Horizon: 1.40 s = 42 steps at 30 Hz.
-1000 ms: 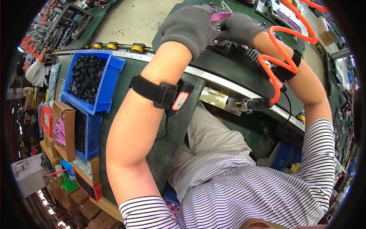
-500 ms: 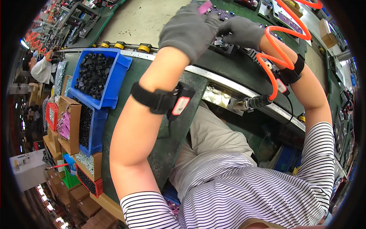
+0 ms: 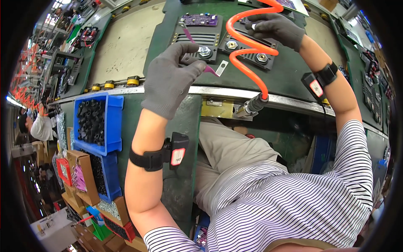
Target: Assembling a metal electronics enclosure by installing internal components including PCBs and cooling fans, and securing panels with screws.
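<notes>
My left hand, in a grey glove, pinches a purple strip between thumb and fingers. A flat metal tab with a hole ends the strip on one side; its other end sticks up beyond my fingers. Just past those fingertips, a large bolt with a nut stands on a black slotted plate carrying a purple circuit board. My gloved right hand is closed over a second black plate, a small pale piece showing at its fingertips. Two brass-centred nuts sit on that plate.
An orange coiled air hose hangs before my right hand, joined to a metal fitting by the bench's metal edge. Left stand blue bins of black parts and a cardboard box with purple strips. Yellow-black rollers line the conveyor.
My left hand has drawn back toward me and to the left with the purple strip, uncovering the plates and nuts. My hands are now farther apart, and the whole view has shifted.
</notes>
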{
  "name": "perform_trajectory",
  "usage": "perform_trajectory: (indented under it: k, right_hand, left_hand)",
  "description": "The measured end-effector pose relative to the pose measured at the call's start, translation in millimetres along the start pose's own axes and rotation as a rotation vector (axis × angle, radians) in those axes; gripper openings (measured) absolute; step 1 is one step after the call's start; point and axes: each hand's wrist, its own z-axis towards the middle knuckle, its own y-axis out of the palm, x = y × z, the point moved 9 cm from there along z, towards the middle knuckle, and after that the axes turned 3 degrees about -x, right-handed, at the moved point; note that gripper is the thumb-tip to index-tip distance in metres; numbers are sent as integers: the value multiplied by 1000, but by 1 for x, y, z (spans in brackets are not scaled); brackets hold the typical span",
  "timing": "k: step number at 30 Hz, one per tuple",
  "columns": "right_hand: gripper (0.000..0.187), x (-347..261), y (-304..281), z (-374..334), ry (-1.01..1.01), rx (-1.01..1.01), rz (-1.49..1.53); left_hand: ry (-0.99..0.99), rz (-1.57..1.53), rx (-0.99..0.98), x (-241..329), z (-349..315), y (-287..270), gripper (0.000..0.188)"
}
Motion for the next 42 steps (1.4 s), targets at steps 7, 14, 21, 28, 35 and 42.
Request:
perform_trajectory:
  k: [7, 14, 21, 28, 35, 42]
  right_hand:
    - [37, -8, -46, -62, 49, 99, -323]
    - [30, 8, -30, -66, 26, 5, -344]
    - [30, 10, -1, -56, -81, -39, -427]
    - [30, 9, 8, -52, 9, -124, -430]
    - [24, 5, 23, -54, 17, -169, -565]
    - [19, -22, 59, -58, -535, -292, -1218]
  left_hand:
    - [174, -239, -30, 11, 48, 64, 28]
    - [435, 61, 46, 37, 68, 99, 20]
    - [508, 235, 116, 42, 62, 107, 18]
    - [560, 230, 117, 50, 58, 109, 18]
    - [499, 291, 102, 49, 59, 110, 19]
    - [601, 265, 188, 46, 66, 107, 15]
